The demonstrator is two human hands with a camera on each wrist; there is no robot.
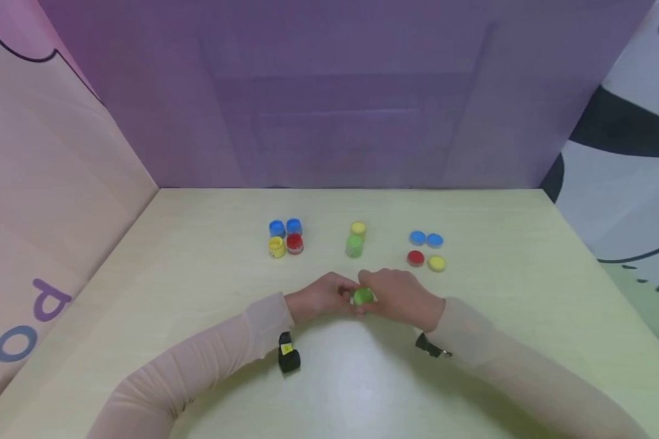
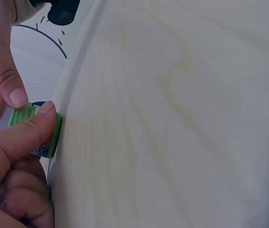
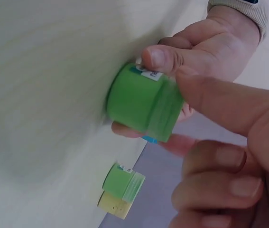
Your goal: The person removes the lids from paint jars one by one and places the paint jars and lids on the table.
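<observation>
Near the middle of the table, my left hand (image 1: 325, 297) holds a small green jar (image 3: 133, 99) by its body. In the left wrist view its thumb lies across the jar's label. My right hand (image 1: 401, 297) pinches the jar's green screw lid (image 3: 166, 113) between thumb and forefinger. The lid is on the jar, and the right wrist view shows the jar tilted, with its base close to the table. Just beyond the hands stand a second green jar (image 1: 354, 246) and a yellow jar (image 1: 358, 228), both with lids on.
Left of centre are two blue jars, a yellow jar (image 1: 277, 247) that looks open, and a red jar (image 1: 295, 244). To the right lie two blue lids, a red lid (image 1: 415, 258) and a yellow lid (image 1: 436, 263). A purple wall (image 1: 340, 134) rises behind the table.
</observation>
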